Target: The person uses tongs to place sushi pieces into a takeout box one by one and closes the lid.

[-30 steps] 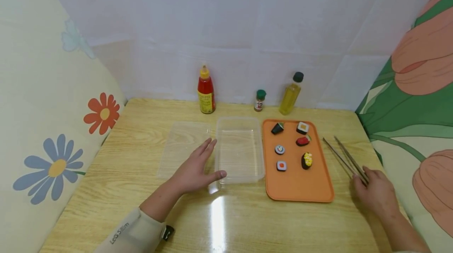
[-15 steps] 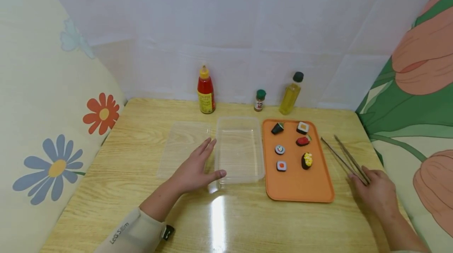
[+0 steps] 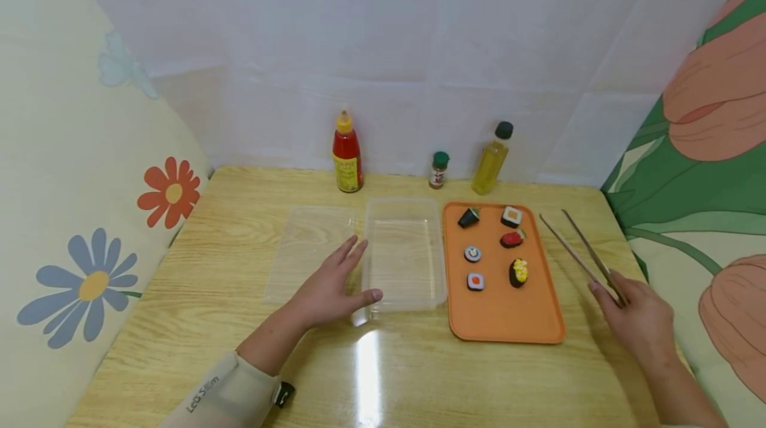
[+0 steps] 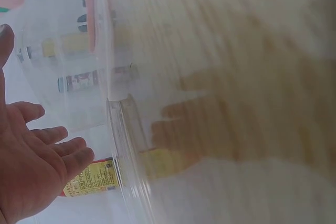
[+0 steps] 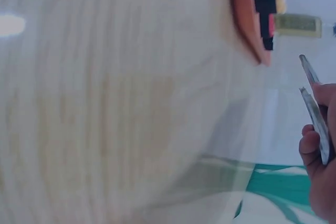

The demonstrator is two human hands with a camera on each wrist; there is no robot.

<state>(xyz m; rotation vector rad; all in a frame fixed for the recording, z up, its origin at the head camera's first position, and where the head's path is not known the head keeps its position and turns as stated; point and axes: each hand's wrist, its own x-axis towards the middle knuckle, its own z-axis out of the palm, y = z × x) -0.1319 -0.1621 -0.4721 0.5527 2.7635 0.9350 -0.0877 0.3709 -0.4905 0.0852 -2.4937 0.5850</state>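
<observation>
Gripping slim, metallic, 2-armed tongs (image 3: 568,248) with right fingers (image 3: 604,296), left fingers (image 3: 353,256) loosely spread.

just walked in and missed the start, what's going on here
A person's right hand holds slim silver metal tongs, tips apart with nothing between them, by the right edge of an orange rectangular tray. Six small multicoloured sushi pieces lie on it. The left hand is spread beside a clear rectangular plastic box.

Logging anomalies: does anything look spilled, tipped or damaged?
Nothing stands out: the red bottle, spice jar and yellow bottle stand upright, sushi pieces sit on the orange tray, the right hand holds the tongs, and no spill shows.
</observation>
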